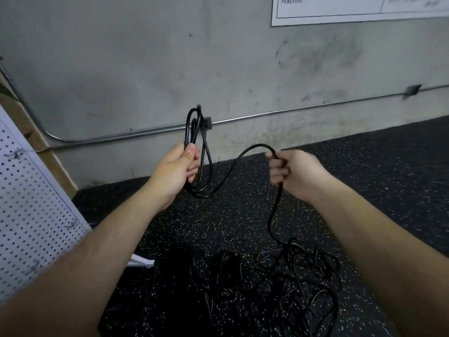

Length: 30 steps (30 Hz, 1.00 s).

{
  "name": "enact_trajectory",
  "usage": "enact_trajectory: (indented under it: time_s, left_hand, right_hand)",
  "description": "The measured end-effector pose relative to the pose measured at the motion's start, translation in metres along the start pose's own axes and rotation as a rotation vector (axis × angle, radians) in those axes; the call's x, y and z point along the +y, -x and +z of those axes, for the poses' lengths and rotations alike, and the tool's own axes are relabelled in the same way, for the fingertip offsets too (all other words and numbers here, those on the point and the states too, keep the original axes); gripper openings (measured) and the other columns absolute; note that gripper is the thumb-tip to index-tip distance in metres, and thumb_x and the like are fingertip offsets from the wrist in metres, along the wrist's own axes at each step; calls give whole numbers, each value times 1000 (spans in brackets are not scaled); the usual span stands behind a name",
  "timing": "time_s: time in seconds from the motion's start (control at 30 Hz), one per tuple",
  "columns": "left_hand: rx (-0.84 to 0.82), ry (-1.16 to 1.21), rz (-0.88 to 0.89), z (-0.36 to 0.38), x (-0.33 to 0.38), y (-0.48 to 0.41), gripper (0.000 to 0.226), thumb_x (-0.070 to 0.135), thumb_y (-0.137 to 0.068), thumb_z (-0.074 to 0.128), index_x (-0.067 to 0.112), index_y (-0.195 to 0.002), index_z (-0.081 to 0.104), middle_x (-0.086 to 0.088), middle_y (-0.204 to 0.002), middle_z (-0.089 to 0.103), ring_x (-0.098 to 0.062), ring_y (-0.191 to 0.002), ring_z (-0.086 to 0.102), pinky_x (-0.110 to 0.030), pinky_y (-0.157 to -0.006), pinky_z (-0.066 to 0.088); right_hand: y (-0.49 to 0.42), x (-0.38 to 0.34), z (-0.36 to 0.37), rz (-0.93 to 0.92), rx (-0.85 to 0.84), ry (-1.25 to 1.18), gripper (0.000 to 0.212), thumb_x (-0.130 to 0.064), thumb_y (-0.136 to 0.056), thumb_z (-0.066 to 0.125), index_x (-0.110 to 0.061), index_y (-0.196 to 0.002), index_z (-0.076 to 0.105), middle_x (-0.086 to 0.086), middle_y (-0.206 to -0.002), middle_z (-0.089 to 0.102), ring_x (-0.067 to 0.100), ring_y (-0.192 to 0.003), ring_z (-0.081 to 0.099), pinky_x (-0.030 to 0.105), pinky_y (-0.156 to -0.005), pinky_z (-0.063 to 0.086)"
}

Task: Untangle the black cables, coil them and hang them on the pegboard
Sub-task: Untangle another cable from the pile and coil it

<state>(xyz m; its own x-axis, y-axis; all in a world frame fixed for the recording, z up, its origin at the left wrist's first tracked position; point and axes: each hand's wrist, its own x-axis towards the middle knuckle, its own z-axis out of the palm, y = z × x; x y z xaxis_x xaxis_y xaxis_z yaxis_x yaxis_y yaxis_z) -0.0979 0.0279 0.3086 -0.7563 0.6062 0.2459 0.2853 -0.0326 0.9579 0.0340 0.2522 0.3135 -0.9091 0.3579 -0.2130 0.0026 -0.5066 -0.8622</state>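
My left hand [178, 170] grips a small coil of black cable [194, 127] whose loops stand above and hang below the fist. From the coil the same cable arcs to the right into my right hand [290, 173], which holds it in curled fingers. Below that hand the cable drops to a tangled pile of black cables [279, 276] on the floor. The white pegboard [26, 215] leans at the left edge, with a few small hooks on it.
The floor [364, 178] is dark speckled rubber. A grey concrete wall [145, 57] stands ahead, with a metal conduit [279, 113] running along it and a small black box [207, 123] behind the coil. A white poster [352, 8] hangs at the upper right.
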Motion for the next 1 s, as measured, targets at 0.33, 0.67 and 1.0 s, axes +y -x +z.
enact_trajectory:
  time_s: [0.33, 0.67, 1.0]
  left_hand:
    - [-48, -156, 63, 59, 8, 17, 32, 34, -111, 34, 22, -99, 62, 2, -95, 75, -18, -80, 56, -35, -72, 43]
    - [-183, -6, 6, 86, 3, 26, 36, 45, -106, 38, 24, -109, 67, 2, -110, 76, -30, -99, 58, -38, -84, 38]
    - [-85, 226, -56, 75, 5, 14, 33, 36, -109, 35, 15, -89, 51, 5, -66, 39, -12, -59, 43, -35, -69, 47]
  right_hand:
    - [23, -35, 54, -340, -66, 143, 15, -2, -92, 69, -5, -106, 70, 1, -90, 71, 14, -86, 66, 31, -80, 60]
    - [27, -41, 58, -485, 6, 143, 16, 4, -87, 74, 10, -100, 67, 11, -75, 66, 14, -62, 65, 21, -67, 60]
    - [26, -9, 36, -549, 102, 599, 17, -13, -94, 67, 2, -86, 70, 5, -67, 67, 16, -61, 61, 32, -64, 56]
